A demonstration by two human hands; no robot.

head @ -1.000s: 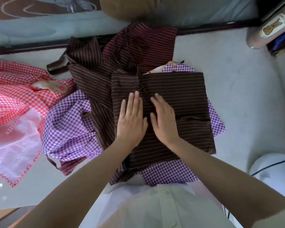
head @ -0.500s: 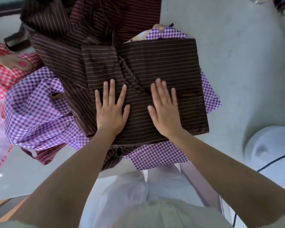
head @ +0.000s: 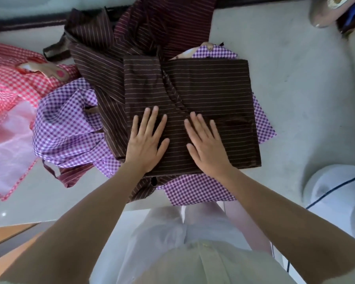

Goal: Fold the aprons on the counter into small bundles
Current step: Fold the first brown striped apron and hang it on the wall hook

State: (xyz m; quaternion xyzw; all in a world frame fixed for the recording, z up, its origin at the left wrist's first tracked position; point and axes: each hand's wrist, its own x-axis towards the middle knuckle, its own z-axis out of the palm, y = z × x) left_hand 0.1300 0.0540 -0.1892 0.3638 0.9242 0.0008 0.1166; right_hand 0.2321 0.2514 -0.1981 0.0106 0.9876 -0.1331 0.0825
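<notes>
A dark brown striped apron (head: 209, 87) lies folded into a rough square on the grey counter (head: 307, 99). My left hand (head: 146, 142) presses flat on its near left part, fingers straight and spread. My right hand (head: 207, 144) lies flat on its near middle, fingers straight. Under it spreads a purple checked apron (head: 66, 124), showing at the left, right and near edge. A maroon striped apron (head: 168, 23) is heaped behind, and a red checked apron (head: 6, 83) lies at the far left.
A white rounded object (head: 336, 193) with a dark cord stands at the counter's near right. A pinkish container (head: 328, 15) sits at the back right corner. A pale pink sheer cloth (head: 6, 152) lies at the left. The counter's front edge runs just below the aprons.
Both hands slid from the middle of the brown apron toward its near edge and spread apart, staying flat on the fabric. The camera view shifted.
</notes>
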